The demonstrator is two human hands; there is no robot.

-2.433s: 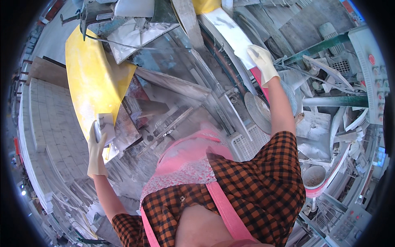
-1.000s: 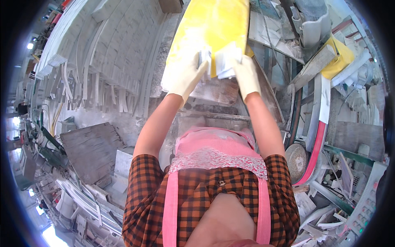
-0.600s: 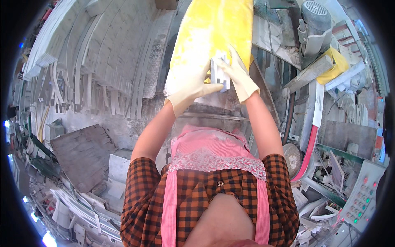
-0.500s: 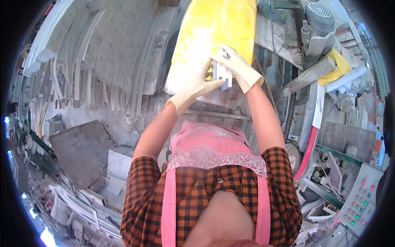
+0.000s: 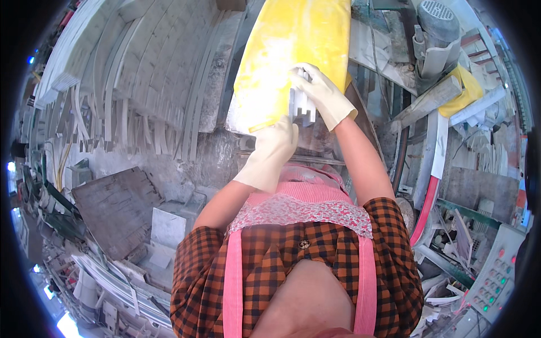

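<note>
My right hand, in a cream rubber glove, is closed around a small bundle of pale stone strips with uneven ends toward me. The strips rest over the near end of a bright yellow covering. Just left and nearer to me, my gloved left hand has its fingers curled, apart from the strips. A thin yellow edge shows at its fingertips; I cannot tell whether it belongs to the covering or is a separate piece. Glare washes out the covering's left side.
Long pale slabs and strips stand stacked on the left. At right are a grey motor, a stone bar and a button panel. A brown board leans at lower left.
My left hand has come off the strips, drawn back toward me and curled its fingers. My right hand stays on the strips.
</note>
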